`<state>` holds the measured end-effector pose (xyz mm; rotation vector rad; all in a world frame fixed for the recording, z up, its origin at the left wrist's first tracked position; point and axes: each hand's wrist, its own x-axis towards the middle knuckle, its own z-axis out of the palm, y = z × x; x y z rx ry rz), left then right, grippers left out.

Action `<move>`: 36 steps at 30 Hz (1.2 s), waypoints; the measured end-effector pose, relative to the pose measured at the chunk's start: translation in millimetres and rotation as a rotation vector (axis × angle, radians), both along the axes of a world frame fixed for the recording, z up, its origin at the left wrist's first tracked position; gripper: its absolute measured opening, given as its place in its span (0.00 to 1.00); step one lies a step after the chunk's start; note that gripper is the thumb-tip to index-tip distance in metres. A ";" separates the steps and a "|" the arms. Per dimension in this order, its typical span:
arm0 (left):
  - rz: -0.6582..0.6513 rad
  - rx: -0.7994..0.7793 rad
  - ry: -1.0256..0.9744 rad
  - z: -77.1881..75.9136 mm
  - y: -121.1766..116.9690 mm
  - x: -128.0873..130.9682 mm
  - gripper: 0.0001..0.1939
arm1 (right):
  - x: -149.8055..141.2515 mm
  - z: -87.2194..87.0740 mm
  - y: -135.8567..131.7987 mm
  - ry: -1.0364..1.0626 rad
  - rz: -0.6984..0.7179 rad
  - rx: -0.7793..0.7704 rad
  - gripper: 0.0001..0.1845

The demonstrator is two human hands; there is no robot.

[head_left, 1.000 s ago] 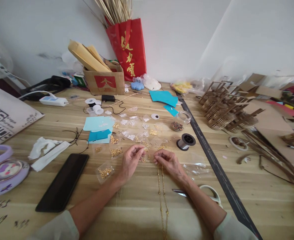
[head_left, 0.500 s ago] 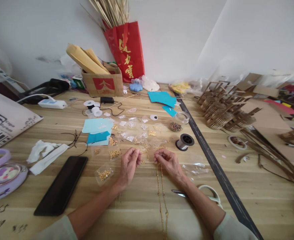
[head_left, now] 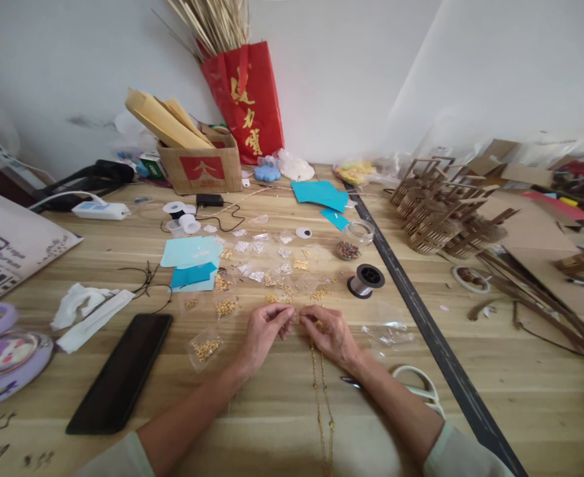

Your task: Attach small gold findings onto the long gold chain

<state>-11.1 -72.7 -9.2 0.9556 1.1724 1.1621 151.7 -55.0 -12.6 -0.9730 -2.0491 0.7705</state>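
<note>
A thin gold chain [head_left: 330,424] hangs in two strands from my right hand [head_left: 328,331], which pinches its upper end, and trails toward the table's near edge. My left hand [head_left: 268,333] is closed in a pinch beside it, the fingertips of both hands nearly meeting. Whatever the left fingers hold is too small to make out. Just beyond the hands lie gold findings [head_left: 318,295] and small bags of silver pieces [head_left: 257,275]. Left of my left hand are a pile of gold pieces [head_left: 227,307] and a clear bag of gold pieces [head_left: 205,348].
White-handled scissors [head_left: 434,397] lie partly under my right forearm. A wire spool [head_left: 366,281] and a dish of beads [head_left: 347,250] stand at the right. A black phone [head_left: 120,374] lies left. Farther back are blue cards [head_left: 319,195], a cardboard box [head_left: 202,165] and small woven baskets [head_left: 434,225].
My left hand has moved right and my right hand slightly left, so the fingertips are now almost together. The chain still hangs from my right hand. The view has shifted slightly.
</note>
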 end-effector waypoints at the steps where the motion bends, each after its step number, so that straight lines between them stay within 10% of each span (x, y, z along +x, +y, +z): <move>1: 0.003 0.007 0.000 0.2 0.5 -0.6 0.13 | 0.1 -1.2 0.2 -0.009 0.004 0.016 0.09; 36: -0.038 0.095 0.225 -9.5 8.4 -14.1 0.13 | 10.1 -6.5 10.5 -0.068 -0.019 -0.007 0.06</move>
